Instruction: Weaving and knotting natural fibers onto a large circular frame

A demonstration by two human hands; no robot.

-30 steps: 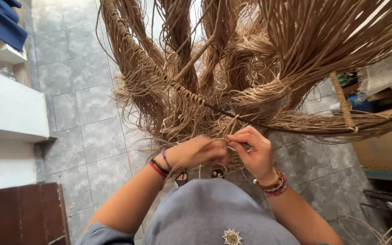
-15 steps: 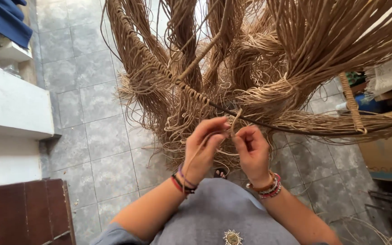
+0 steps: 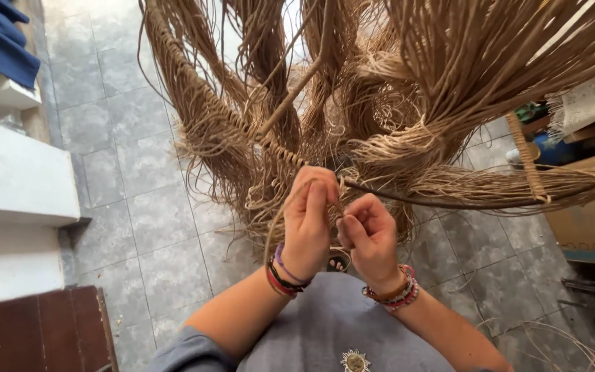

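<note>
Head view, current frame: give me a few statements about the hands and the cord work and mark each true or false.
1. Both hands pinch tan cords at a dark hoop. True: the left hand and right hand meet on the cords by the hoop.
2. The left wrist is bare. False: it wears bracelets.
3. The floor is wooden planks. False: it is grey tile.
4. Part of the hoop is already wrapped in knotted cord. True: the knotted section runs up to the left.
</note>
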